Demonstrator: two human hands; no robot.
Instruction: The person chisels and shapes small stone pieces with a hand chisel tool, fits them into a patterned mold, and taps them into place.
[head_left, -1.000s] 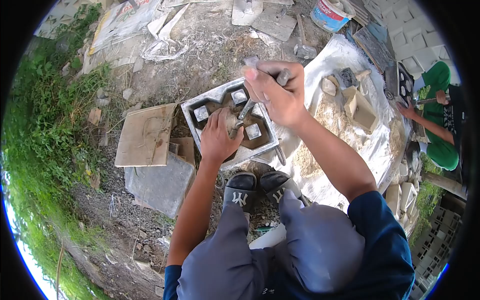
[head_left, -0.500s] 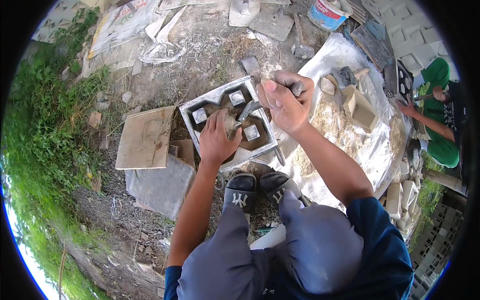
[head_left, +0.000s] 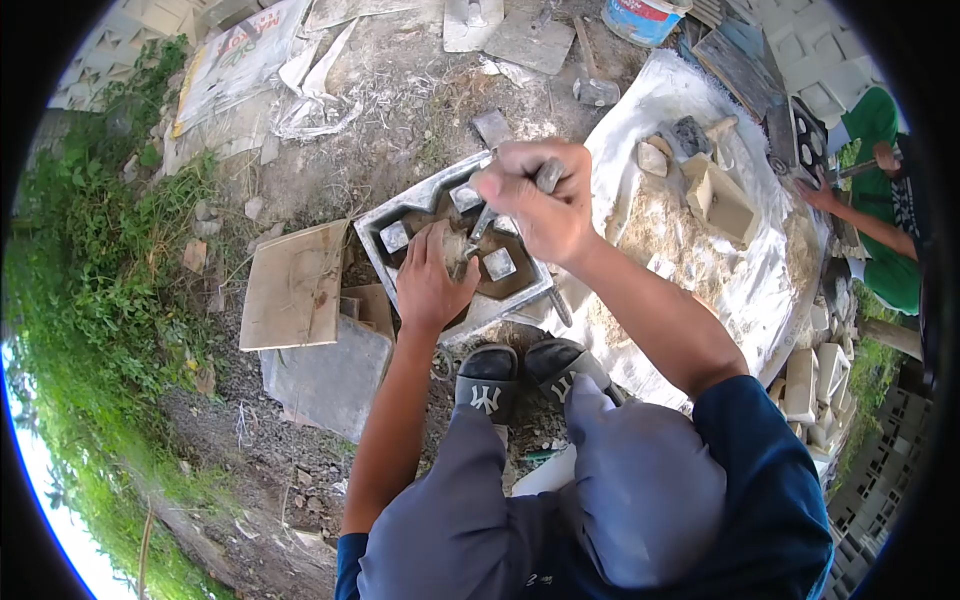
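Note:
A metal block mould (head_left: pixel 370 232) with several pale square-topped cores (head_left: pixel 498 264) lies tilted on the ground before my feet. My left hand (head_left: pixel 432 285) rests on its middle, fingers stretched over a greyish mound (head_left: pixel 456 243) between the cores. My right hand (head_left: pixel 545 205) is closed round the dark handle of a small trowel (head_left: pixel 483 228). The trowel's narrow metal blade points down and left into the mould, close to my left fingertips. My left palm hides part of the mould's near-left side, and my right hand covers its far-right corner.
A white sheet (head_left: pixel 650 110) bears sandy powder (head_left: pixel 625 310), stones and a hollow block (head_left: pixel 722 205). Boards (head_left: pixel 293 290) lie left of the mould. A hammer (head_left: pixel 596 92) and paint bucket (head_left: pixel 640 22) are further off. Another person's hand (head_left: pixel 820 194) works at far right.
My right hand has moved left and slightly down with the trowel, whose handle top has swung left. My left hand stays in the mould's middle. The whole view has shifted slightly.

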